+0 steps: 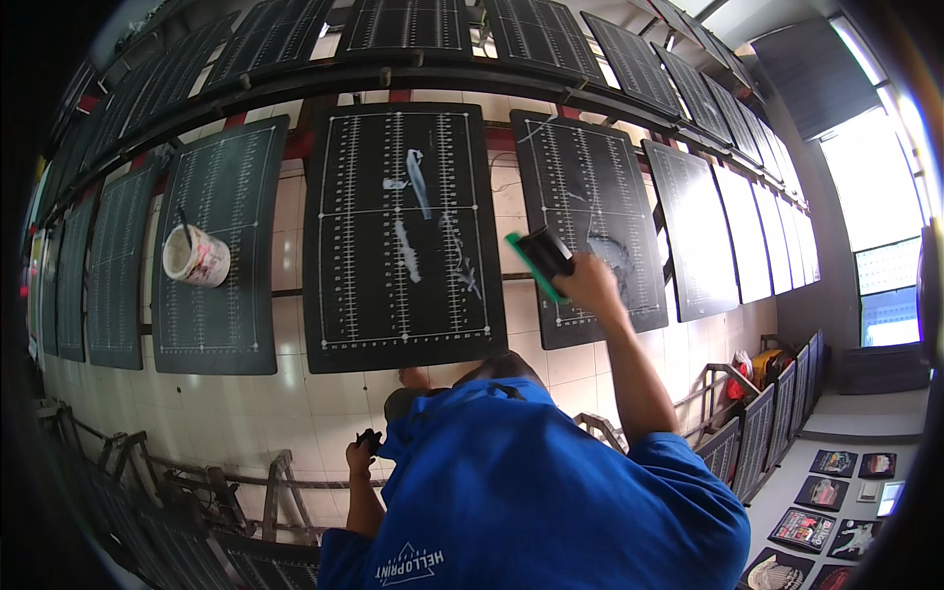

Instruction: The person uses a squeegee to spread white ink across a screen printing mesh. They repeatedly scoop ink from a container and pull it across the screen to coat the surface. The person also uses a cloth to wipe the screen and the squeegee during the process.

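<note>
My right hand (pixel 593 285) is closed around a squeegee (pixel 546 257) with a black handle and a green blade. It hovers by the left edge of a dark printing board (pixel 580 187), where a pale wet-looking smear (pixel 612 254) shows. My left hand (pixel 361 459) hangs low beside my body, closed on a small black object (pixel 369 439) too unclear to name. In front of me, the middle board (pixel 364 285) carries white ruled lines and several whitish streaks (pixel 418 185). On the board to its left (pixel 211 329) stands a stained white bucket (pixel 202 258) with a stick in it.
A dark metal rail (pixel 393 71) separates this row of boards from a farther row (pixel 405 25). Behind me, metal frames (pixel 280 497) hold more boards. Toward the right are a red bag (pixel 739 374) and several printed pieces (pixel 806 528) laid out on a pale surface.
</note>
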A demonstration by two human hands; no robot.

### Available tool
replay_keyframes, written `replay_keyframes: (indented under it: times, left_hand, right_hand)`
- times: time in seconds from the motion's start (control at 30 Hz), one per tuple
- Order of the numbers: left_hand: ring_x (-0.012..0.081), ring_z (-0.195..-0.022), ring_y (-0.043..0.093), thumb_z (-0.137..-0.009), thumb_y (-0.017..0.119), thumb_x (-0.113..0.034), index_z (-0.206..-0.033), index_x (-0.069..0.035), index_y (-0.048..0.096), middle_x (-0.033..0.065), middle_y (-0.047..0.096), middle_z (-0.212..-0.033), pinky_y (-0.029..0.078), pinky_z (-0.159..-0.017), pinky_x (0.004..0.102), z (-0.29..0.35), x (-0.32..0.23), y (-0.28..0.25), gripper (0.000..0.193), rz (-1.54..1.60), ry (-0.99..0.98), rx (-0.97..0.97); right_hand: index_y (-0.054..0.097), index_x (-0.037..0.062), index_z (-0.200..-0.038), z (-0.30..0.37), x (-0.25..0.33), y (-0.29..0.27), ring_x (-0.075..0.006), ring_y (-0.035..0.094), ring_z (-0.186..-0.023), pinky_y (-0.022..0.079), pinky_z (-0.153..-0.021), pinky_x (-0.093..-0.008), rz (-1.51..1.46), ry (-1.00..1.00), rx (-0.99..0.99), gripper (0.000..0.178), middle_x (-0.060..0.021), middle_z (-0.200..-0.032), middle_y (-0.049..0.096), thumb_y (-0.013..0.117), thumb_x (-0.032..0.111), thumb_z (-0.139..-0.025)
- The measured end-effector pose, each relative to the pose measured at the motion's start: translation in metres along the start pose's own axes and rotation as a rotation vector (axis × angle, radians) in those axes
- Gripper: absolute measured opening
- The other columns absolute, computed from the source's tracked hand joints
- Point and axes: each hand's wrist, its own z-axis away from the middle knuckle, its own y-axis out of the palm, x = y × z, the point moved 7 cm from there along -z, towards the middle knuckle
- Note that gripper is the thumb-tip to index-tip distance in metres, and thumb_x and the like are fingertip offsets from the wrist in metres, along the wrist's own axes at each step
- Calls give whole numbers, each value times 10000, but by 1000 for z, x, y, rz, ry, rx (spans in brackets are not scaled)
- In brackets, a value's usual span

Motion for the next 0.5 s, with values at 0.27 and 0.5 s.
replay_keyframes:
  times: [0.27, 0.5]
  left_hand:
    - [255, -915, 690, -910, 587, -262, -1191, -13, 577, 144, 684, -1044, 530, -702, 404, 33, -29, 46, 376, 79, 53, -118]
    - [207, -744, 689, -930, 611, -295, -1025, -15, 686, 62, 709, -815, 540, -625, 326, 135, 3, 160, 305, 59, 63, -223]
  right_hand:
    - [690, 64, -1033, -188, -159, -78, -412, 663, -969, 516, -827, -511, 32, 12, -296, 350, -247, -978, 692, 645, 291, -771]
    - [692, 53, -1079, -362, -238, -80, -402, 647, -1072, 511, -903, -499, 64, 138, -316, 327, -227, -1097, 688, 595, 235, -824]
